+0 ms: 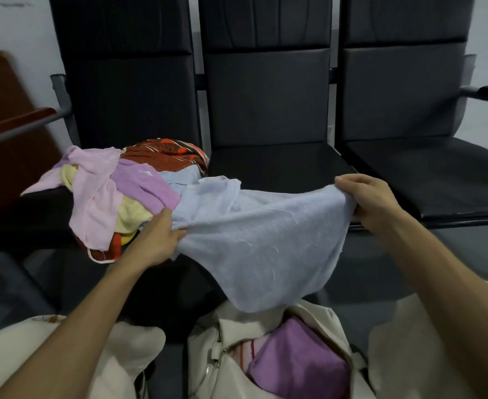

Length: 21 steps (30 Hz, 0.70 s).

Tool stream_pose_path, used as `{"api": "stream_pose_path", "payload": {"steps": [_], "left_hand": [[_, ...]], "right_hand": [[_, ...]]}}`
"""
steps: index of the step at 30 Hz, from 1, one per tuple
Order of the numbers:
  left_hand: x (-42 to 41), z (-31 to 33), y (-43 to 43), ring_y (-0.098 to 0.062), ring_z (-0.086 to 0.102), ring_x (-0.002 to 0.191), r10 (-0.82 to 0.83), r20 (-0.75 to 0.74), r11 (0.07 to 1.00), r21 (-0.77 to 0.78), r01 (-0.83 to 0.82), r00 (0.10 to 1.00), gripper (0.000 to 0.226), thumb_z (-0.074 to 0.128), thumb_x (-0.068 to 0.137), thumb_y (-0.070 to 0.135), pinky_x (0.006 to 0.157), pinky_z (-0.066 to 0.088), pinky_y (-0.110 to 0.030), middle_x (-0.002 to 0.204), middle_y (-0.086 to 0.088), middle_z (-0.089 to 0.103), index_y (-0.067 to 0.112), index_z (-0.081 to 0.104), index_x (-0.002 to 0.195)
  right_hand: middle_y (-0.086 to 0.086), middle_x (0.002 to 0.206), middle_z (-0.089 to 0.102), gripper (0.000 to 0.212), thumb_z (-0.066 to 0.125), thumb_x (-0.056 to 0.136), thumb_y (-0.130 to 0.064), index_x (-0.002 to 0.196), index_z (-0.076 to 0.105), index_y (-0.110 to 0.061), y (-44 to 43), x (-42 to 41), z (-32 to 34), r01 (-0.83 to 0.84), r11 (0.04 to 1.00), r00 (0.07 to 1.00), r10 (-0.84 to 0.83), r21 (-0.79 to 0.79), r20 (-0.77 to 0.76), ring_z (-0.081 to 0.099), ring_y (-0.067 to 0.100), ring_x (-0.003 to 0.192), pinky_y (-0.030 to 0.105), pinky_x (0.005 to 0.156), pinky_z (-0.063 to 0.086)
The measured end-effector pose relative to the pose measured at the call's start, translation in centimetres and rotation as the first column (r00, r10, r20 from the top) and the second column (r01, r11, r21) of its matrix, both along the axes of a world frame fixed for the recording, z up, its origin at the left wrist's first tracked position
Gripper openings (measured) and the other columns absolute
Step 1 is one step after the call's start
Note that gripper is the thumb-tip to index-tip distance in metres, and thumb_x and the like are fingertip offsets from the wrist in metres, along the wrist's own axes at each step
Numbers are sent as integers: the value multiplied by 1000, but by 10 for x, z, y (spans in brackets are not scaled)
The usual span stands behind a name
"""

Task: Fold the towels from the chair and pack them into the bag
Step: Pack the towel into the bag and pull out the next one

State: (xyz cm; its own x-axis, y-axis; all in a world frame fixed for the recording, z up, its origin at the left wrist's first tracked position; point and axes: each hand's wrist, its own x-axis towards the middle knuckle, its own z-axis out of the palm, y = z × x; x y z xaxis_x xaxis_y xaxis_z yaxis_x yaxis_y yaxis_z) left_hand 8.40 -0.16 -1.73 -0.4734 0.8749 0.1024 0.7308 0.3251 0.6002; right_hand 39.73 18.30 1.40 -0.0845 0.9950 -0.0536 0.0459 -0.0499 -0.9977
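A pale blue towel (260,240) hangs stretched between my hands in front of the chairs. My left hand (156,240) grips its left edge, and my right hand (366,197) pinches its right corner. The towel's lower part droops over an open cream bag (225,361) on the floor between my knees, which holds a folded purple towel (300,361). On the left chair seat lies a heap of towels (116,191): pink, purple, yellow, light blue and a red patterned one.
Three black chairs stand in a row; the middle seat (277,165) and right seat (438,180) are bare. A metal armrest (21,128) sticks out at the left, with a brown wooden panel (3,116) behind it. The floor is grey.
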Motion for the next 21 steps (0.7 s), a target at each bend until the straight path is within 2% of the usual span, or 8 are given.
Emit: {"api": "stream_pose_path", "payload": {"steps": [2,5,7,10,14,16,18,21], "left_hand": [[-4,4,1,-25,50,90,33,-83,999,36,-31,996,16,57,94,15,70,35,-33,100,-13,52,8,42,95],[-13,6,0,-28,49,84,76,-127,997,43,-71,989,16,53,96,16,67,34,-35,94,-18,52,6,41,91],[-18,6,-3,-29,49,77,93,-79,995,33,-91,993,18,52,97,19,62,34,-35,85,-15,52,6,42,89],[-19,8,-6,-27,51,77,90,18,991,99,-91,996,14,54,95,17,62,35,-34,85,-13,55,4,49,92],[-18,12,-11,-24,56,82,37,236,967,236,-94,971,10,61,91,8,70,43,-33,92,-16,64,0,61,96],[-16,13,-13,-27,61,90,12,393,958,259,-123,919,12,64,88,6,81,49,-38,98,-16,68,3,65,100],[-14,13,-13,-29,64,96,3,519,959,240,-150,855,18,65,87,4,86,51,-42,103,-16,69,5,66,105],[-8,16,-10,-25,64,91,-22,635,966,212,-146,773,24,60,90,1,81,53,-38,109,-18,67,-1,64,114]], "right_hand": [[2,102,69,4,69,87,-18,87,73,-20,-2,1,2,-31,998,999,29,47,25,61,23,105,42,84,54],[-2,103,69,16,66,87,-10,87,75,-23,-3,3,3,-46,995,998,42,84,49,59,20,105,44,89,52],[-3,108,67,27,63,83,-2,89,76,-25,-3,3,3,-62,995,996,56,82,65,58,20,106,44,91,52],[1,110,68,38,54,79,5,91,77,-22,-4,0,2,-121,992,985,115,43,129,61,23,105,40,91,54],[7,97,73,15,68,81,-6,85,78,-18,-9,-2,-3,-164,986,967,152,43,206,66,24,96,37,80,56],[7,90,73,2,78,78,-13,80,76,-13,-12,-1,-6,-171,982,966,150,84,210,68,23,88,36,76,58],[7,86,72,5,78,79,-13,76,74,-11,-11,-2,-10,-172,977,961,138,128,238,67,20,83,33,72,57],[2,92,71,18,67,87,-6,79,75,-20,-8,-3,-15,-265,955,891,189,133,413,65,18,91,31,80,53]]}}
